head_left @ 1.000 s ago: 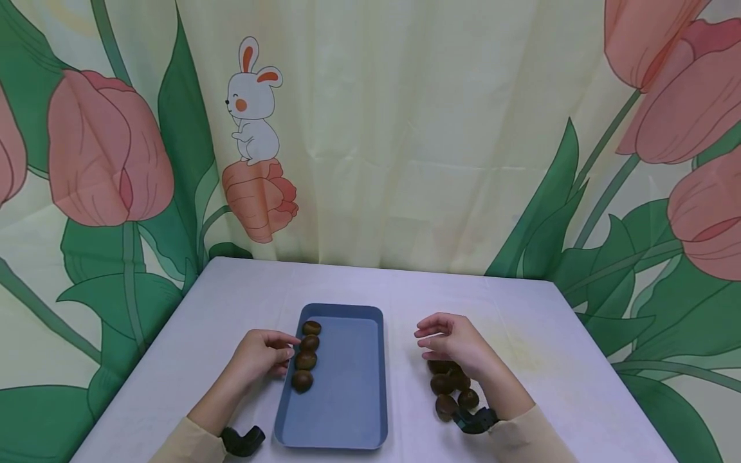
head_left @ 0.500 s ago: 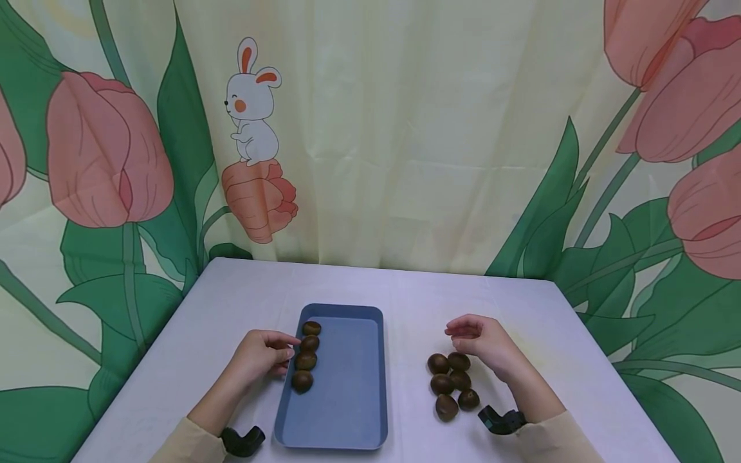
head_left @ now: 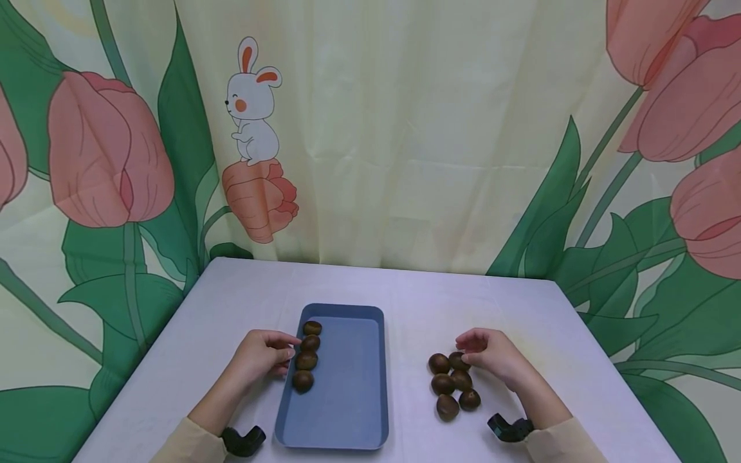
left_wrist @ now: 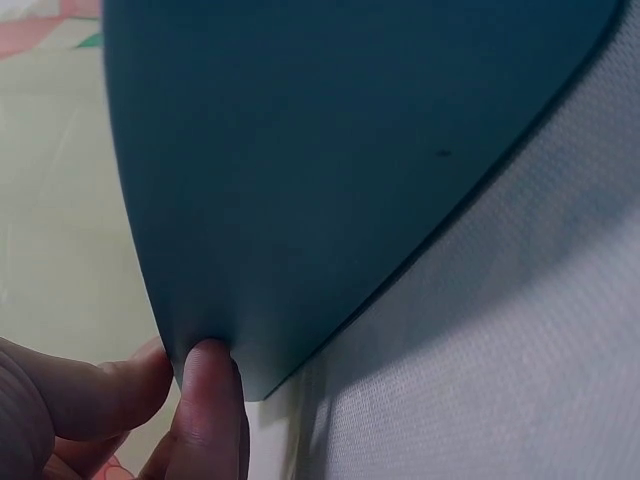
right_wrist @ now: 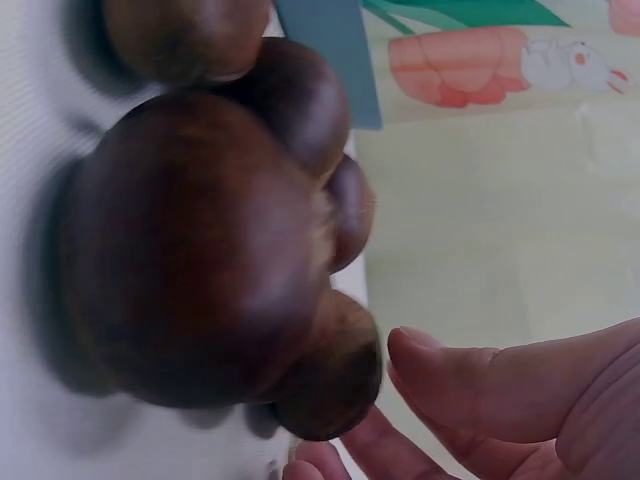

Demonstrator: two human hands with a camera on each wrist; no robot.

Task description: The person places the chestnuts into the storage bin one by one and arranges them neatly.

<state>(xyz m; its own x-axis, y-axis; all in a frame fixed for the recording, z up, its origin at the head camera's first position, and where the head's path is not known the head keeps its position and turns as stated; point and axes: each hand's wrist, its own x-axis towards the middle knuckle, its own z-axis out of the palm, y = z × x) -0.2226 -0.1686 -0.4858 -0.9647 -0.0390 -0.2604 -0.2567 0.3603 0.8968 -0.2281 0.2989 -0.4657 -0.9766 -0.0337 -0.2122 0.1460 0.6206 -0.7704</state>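
My left hand (head_left: 263,354) pinches the left rim of a shallow blue-grey tray (head_left: 347,386); in the left wrist view one finger (left_wrist: 205,400) lies against the tray's outer wall. Several brown chestnuts (head_left: 305,360) stand in a row along the left side inside the tray. To the right of it, several more chestnuts (head_left: 442,384) form a loose cluster on the table. My right hand (head_left: 492,352) is at the far right chestnut (head_left: 458,361) of this cluster, thumb and fingers spread beside it. In the right wrist view a narrow gap shows between thumb and chestnut (right_wrist: 335,375).
A white cloth covers the table (head_left: 405,289). Behind it hangs a pale curtain (head_left: 405,161) printed with tulips and a rabbit. Black wrist devices (head_left: 243,442) sit under both forearms.
My right hand has moved right from over the chestnut cluster, uncovering it, then lowered to the far right chestnut. My left hand and the tray stay in place.
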